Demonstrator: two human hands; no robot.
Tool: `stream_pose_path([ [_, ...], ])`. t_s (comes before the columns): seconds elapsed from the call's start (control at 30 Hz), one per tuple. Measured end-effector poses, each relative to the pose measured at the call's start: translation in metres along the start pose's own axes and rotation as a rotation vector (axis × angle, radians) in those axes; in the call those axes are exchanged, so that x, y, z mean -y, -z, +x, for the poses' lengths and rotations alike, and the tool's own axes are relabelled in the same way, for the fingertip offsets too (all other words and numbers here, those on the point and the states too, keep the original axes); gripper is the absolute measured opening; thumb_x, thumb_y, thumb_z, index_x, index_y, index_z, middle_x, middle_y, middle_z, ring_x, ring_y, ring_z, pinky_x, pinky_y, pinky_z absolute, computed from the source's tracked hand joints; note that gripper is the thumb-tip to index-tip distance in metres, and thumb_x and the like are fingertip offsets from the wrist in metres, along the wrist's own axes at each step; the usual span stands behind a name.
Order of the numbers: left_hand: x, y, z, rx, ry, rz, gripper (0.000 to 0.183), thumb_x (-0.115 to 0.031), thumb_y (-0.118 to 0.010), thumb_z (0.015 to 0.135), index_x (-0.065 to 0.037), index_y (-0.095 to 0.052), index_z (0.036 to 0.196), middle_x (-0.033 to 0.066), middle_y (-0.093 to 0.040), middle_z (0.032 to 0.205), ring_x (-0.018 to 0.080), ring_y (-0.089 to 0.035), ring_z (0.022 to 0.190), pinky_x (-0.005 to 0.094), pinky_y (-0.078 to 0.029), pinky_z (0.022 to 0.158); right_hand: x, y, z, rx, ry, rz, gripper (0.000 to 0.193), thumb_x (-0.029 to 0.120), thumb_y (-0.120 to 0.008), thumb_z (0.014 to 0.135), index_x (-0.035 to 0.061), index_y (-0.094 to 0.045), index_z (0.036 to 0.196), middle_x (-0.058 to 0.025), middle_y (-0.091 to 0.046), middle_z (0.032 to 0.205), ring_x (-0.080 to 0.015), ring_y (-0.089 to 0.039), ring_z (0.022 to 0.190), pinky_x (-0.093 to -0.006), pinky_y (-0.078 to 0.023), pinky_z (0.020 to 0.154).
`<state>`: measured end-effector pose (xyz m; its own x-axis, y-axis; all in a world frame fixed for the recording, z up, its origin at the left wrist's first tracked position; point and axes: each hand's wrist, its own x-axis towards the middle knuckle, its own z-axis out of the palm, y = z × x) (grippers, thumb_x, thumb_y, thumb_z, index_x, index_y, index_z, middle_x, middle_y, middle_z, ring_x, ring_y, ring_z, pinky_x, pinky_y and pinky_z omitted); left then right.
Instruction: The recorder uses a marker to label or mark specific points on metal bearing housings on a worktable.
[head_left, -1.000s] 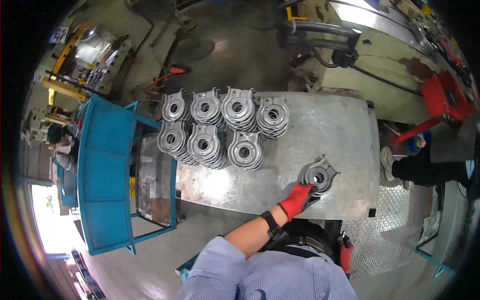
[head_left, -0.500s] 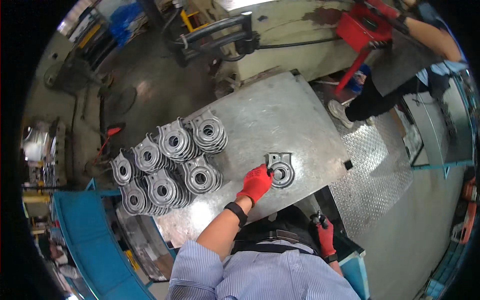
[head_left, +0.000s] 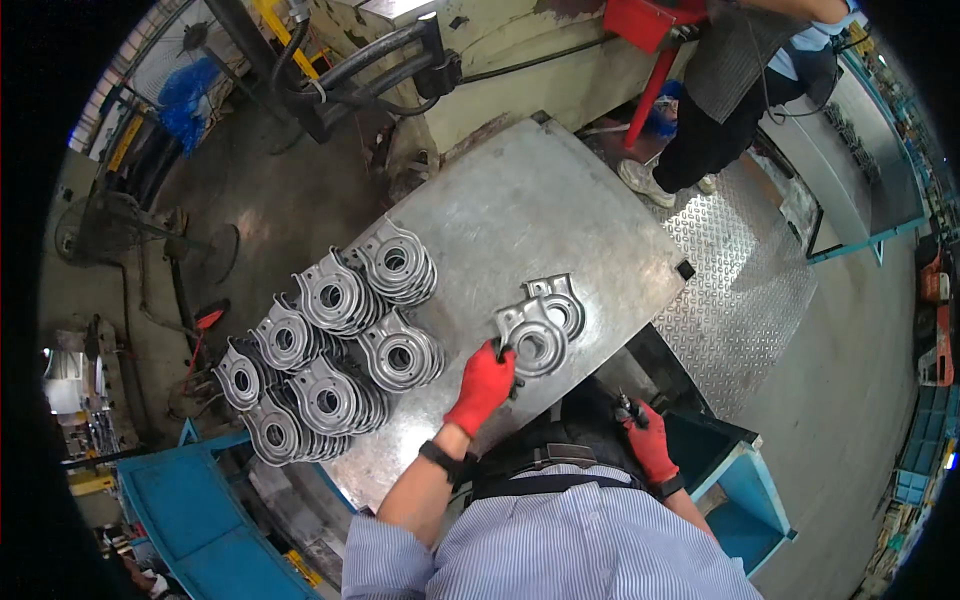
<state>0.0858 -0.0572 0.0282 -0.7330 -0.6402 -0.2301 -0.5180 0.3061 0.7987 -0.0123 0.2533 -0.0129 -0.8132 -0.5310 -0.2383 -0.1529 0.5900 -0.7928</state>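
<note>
Moved since half a second ago: one stamped metal bracket [head_left: 550, 348] has shifted off a second bracket [head_left: 572, 300], where a single outline showed earlier. Your left hand [head_left: 485, 385], in a red glove, is clamped on the first at its rim, near the table's near edge and toward its right corner. It overlaps the second in view; whether the two touch, or whether the held one is clear of the table [head_left: 500, 190], cannot be told. Your right hand [head_left: 650, 445], well apart, is closed around a dark handheld tool [head_left: 627, 408] off the near edge, beside your waist; its kind cannot be made out.

Step in hand, as judged: separating one bracket from the other. The next move calls for a firm hold on that rim and enough lift to avoid scraping the lower part.

Seven stacks of like brackets [head_left: 350, 305] crowd the table's left end. The closest stands just left of your glove and could be knocked by a low leftward swing. Beyond the right edge, a co-worker's shoe [head_left: 645, 185] rests by the diamond-plate floor [head_left: 740, 290]. Below the right corner sits a blue bin [head_left: 765, 490], close to your right arm.
</note>
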Motion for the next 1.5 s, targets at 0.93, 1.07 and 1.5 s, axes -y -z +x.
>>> stream_pose_path([
  [0.93,0.025,-0.073,-0.001,0.110,0.156,0.065,0.041,-0.035,-0.065,0.080,0.005,-0.058,0.085,0.0285,-0.061,0.087,0.0451,-0.058,0.087,0.0495,-0.046,0.073,0.021,-0.031,0.038,0.186,0.140,-0.226,0.041,0.013,-0.065,0.075,0.0074,-0.057,0.115,-0.0172,-0.061,0.107,-0.0366,-0.057,0.101,-0.0422,-0.047,0.085],
  [1.07,0.035,-0.076,0.000,0.105,0.130,0.072,0.042,-0.036,-0.065,0.080,0.005,-0.057,0.081,0.0282,-0.060,0.086,0.0455,-0.057,0.086,0.0501,-0.046,0.073,0.013,-0.041,0.039,0.141,0.206,-0.269,0.042,0.013,-0.065,0.075,0.0070,-0.055,0.115,-0.0171,-0.060,0.109,-0.0366,-0.057,0.101,-0.0428,-0.047,0.085],
  [1.5,0.033,-0.078,0.004,0.124,0.191,0.002,0.041,-0.036,-0.066,0.078,0.005,-0.059,0.080,0.0281,-0.060,0.086,0.0446,-0.058,0.087,0.0497,-0.046,0.073,0.013,-0.044,0.044,0.192,0.152,-0.330,0.042,0.013,-0.063,0.074,0.0063,-0.054,0.114,-0.0175,-0.060,0.107,-0.0366,-0.057,0.099,-0.0426,-0.047,0.083],
])
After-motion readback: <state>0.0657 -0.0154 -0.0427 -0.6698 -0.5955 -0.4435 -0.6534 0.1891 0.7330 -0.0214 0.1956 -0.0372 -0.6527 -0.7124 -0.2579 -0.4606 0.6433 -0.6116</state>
